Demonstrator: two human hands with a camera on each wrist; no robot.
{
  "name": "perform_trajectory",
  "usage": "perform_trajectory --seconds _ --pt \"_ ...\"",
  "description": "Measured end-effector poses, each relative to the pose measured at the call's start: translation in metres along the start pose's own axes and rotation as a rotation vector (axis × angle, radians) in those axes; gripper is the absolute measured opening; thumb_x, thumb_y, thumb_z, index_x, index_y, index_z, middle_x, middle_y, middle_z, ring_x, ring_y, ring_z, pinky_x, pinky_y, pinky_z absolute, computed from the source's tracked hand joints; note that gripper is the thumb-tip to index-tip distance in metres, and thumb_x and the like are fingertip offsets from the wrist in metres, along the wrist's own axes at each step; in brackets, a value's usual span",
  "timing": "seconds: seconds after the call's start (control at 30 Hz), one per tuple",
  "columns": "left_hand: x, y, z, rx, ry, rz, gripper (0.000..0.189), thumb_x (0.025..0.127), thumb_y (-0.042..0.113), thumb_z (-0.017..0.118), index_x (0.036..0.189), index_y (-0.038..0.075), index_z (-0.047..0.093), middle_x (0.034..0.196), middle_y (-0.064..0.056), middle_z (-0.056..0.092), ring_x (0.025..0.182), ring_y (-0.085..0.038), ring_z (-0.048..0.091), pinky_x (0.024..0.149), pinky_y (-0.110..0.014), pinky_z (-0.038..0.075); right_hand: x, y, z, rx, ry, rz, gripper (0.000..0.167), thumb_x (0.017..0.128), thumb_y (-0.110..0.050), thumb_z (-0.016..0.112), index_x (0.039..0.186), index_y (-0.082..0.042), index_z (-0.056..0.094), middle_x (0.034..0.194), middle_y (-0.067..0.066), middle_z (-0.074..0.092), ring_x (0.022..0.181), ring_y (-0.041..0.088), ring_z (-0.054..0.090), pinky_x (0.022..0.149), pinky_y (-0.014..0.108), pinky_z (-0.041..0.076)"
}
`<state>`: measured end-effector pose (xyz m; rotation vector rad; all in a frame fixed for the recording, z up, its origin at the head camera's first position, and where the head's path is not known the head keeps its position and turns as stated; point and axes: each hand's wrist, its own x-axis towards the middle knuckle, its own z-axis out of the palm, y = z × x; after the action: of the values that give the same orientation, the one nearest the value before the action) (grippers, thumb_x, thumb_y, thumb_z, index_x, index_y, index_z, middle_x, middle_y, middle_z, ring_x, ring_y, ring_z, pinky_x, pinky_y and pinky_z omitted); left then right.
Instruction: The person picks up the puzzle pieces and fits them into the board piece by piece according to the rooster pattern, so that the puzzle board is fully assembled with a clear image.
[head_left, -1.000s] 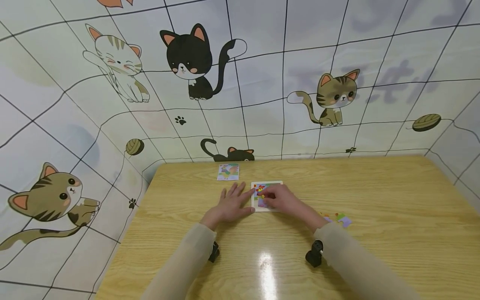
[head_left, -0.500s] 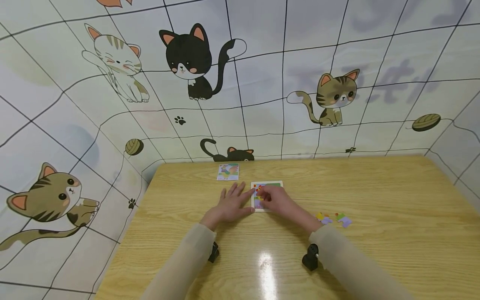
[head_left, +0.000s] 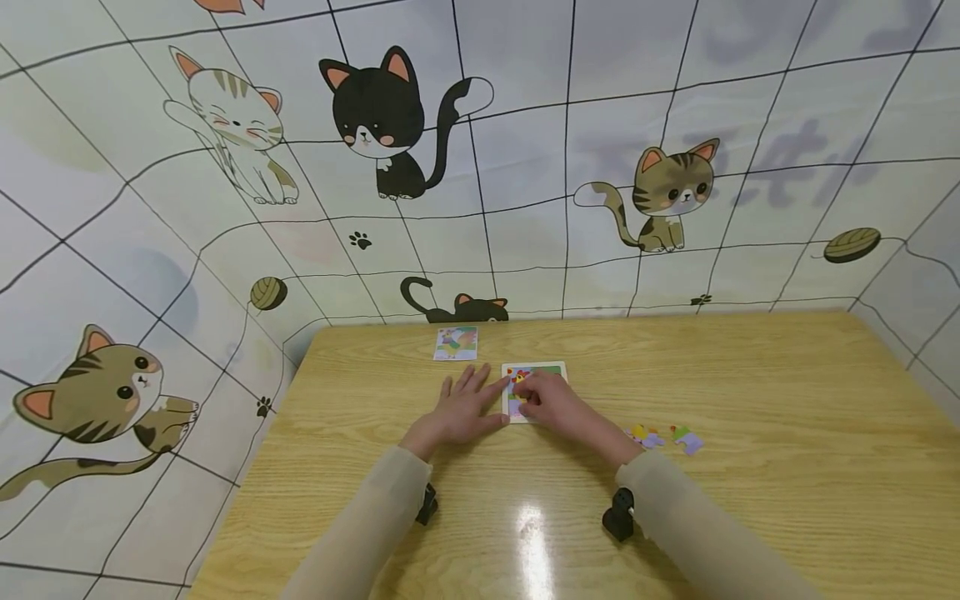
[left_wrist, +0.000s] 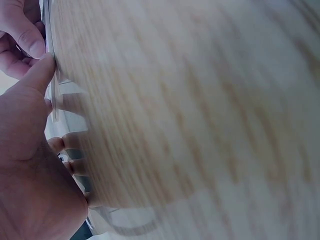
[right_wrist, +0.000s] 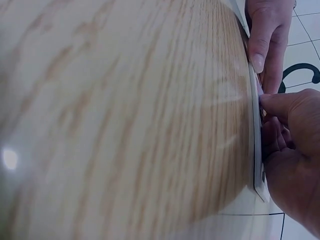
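A small jigsaw board (head_left: 534,364) with a white border and a colourful picture lies flat at mid-table. My left hand (head_left: 463,408) rests palm down at its left side, fingers spread, with thumb and index finger touching the border. Over the picture is my right hand (head_left: 555,400), thumb and fingertips pinched together on a small puzzle piece that the fingers mostly hide. The right wrist view shows the board's edge (right_wrist: 257,165) low beneath the right fingers (right_wrist: 280,107). In the left wrist view, the left thumb (left_wrist: 42,72) presses at the board's edge.
Several loose puzzle pieces (head_left: 686,440) lie on the wooden table (head_left: 787,392) right of the board, some close to the right forearm. A square picture card (head_left: 456,343) lies at the back left. Behind the table hangs a cat-patterned cloth (head_left: 525,192).
My right hand has shifted slightly left and down over the board, its fingers bunched closer. More loose pieces show beside the right forearm. The left hand stays in place.
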<state>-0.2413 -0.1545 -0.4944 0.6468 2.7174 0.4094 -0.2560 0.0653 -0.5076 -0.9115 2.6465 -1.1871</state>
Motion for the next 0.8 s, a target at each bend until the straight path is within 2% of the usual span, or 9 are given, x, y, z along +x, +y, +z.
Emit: perform_trajectory --seconds 0.2,0.63,0.8 --pt "0.0011 -0.0008 0.0018 -0.012 0.002 0.007 0.069 0.105 0.05 0.05 0.165 0.023 0.027 0.171 -0.016 0.009 0.156 -0.04 0.0 0.118 -0.068 0.002 0.0007 0.0021 0.0014 -0.033 -0.021 0.021 0.023 0.093 0.003 0.068 0.115 0.007 0.072 0.092 0.006 0.062 0.08 0.014 0.054 0.071 0.029 0.049" --pt "0.0004 0.0006 0.0004 0.009 0.009 0.004 0.069 0.105 0.052 0.05 0.164 0.024 0.028 0.171 -0.015 0.011 0.156 -0.041 0.002 0.118 -0.069 0.004 -0.0018 0.0056 0.0075 0.028 0.074 0.061 0.021 0.087 0.001 0.076 0.108 0.005 0.075 0.091 0.005 0.064 0.077 0.011 0.055 0.068 0.026 0.048" --pt "0.0 -0.0001 0.0014 0.004 0.015 0.004 0.068 0.105 0.051 0.05 0.164 0.024 0.029 0.171 -0.015 0.011 0.156 -0.04 0.003 0.118 -0.068 0.005 -0.0043 0.0031 0.0072 0.022 0.074 0.054 0.02 0.09 0.0 0.075 0.109 0.005 0.076 0.092 0.005 0.061 0.077 0.012 0.054 0.068 0.026 0.047"
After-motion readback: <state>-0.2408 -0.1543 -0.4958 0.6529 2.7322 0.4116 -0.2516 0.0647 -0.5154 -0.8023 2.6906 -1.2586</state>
